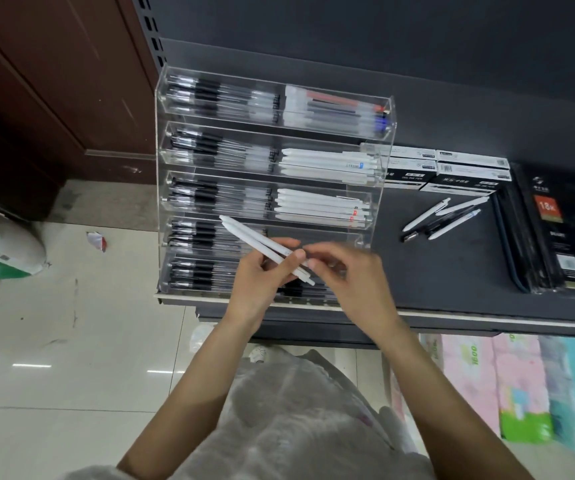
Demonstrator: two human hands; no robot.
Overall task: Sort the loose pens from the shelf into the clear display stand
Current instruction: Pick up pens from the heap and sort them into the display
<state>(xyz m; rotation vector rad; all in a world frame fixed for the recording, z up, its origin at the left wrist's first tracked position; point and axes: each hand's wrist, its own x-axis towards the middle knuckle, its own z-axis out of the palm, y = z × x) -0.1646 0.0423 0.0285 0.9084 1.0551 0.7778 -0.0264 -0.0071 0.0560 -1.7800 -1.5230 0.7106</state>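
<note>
While the left hand [262,275] grips two white pens [262,244] by the stand's [381,140] front edge, the right hand [348,275] pinches their ends — loose pens [442,218] lie on open shelf [452,271].

Black notebooks [563,233] beside pen boxes [466,171]; below, seemingly tissue packs [521,389].

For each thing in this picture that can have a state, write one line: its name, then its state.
left hand: grips two white pens
white pens: held, tilted
right hand: fingertips at the pens' ends
clear display stand: partly filled
loose pens: lying on shelf
shelf: holds stand, boxes
</note>
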